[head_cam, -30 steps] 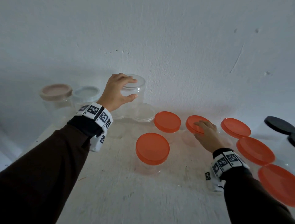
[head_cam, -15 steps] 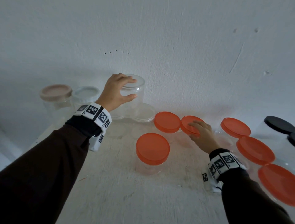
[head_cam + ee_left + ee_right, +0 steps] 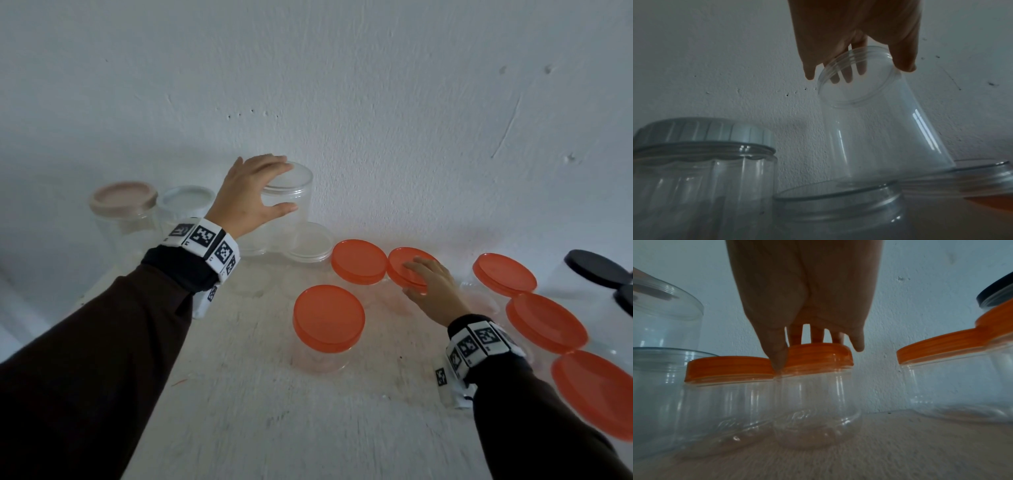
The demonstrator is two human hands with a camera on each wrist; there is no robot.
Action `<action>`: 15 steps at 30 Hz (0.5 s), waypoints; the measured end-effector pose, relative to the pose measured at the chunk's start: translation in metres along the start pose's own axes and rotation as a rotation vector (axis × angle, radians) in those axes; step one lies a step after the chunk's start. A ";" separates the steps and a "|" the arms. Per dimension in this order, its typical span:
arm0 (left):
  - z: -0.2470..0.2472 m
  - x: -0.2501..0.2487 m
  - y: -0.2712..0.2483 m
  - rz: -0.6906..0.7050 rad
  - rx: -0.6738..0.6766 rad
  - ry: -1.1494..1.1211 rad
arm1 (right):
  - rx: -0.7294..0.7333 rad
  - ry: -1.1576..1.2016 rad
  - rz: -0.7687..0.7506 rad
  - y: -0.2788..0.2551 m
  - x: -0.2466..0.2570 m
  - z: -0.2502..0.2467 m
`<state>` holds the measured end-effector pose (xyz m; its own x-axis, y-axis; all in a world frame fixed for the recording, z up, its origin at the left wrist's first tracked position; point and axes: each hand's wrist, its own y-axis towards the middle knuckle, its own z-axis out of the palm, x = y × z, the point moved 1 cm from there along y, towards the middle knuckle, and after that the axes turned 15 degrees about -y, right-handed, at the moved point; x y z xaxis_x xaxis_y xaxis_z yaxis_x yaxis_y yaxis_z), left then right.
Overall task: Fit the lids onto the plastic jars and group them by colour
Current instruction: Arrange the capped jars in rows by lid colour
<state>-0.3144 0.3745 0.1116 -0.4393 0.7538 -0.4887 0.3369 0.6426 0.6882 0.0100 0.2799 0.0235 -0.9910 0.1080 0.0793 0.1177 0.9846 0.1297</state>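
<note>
- The pink-lidded jar point(image 3: 123, 209) and the grey-lidded jar point(image 3: 185, 205) stand side by side, well left of the orange-lidded jar under my right hand.
- My left hand point(image 3: 251, 195) grips the tall clear jar point(image 3: 289, 202) by its top, fingers over the clear lid, thumb on the side wall; it stands by the wall, left of that orange jar.
- My right hand point(image 3: 433, 291) rests on the orange-lidded jar point(image 3: 816, 386), fingers curled over its orange lid point(image 3: 407, 270), thumb at the lid's edge; another orange-lidded jar point(image 3: 358, 262) touches it on the left.
- More orange jars point(image 3: 544, 322) and black-lidded jars point(image 3: 596, 269) stand to its right.
</note>
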 end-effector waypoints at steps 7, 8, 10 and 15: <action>-0.006 -0.024 -0.005 0.194 -0.068 -0.040 | -0.101 0.026 0.003 -0.023 -0.006 -0.003; -0.005 -0.031 -0.009 0.226 -0.090 -0.060 | -0.108 0.027 0.007 -0.029 -0.007 -0.003; 0.002 -0.047 -0.020 0.246 -0.076 -0.126 | -0.121 0.017 0.018 -0.042 -0.011 -0.004; 0.040 -0.071 -0.061 0.082 0.382 -0.315 | -0.152 -0.004 0.118 -0.082 -0.035 -0.009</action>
<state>-0.2699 0.2875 0.0831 -0.1454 0.7711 -0.6199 0.6668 0.5393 0.5144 0.0356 0.1938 0.0188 -0.9700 0.2220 0.0987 0.2408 0.9329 0.2679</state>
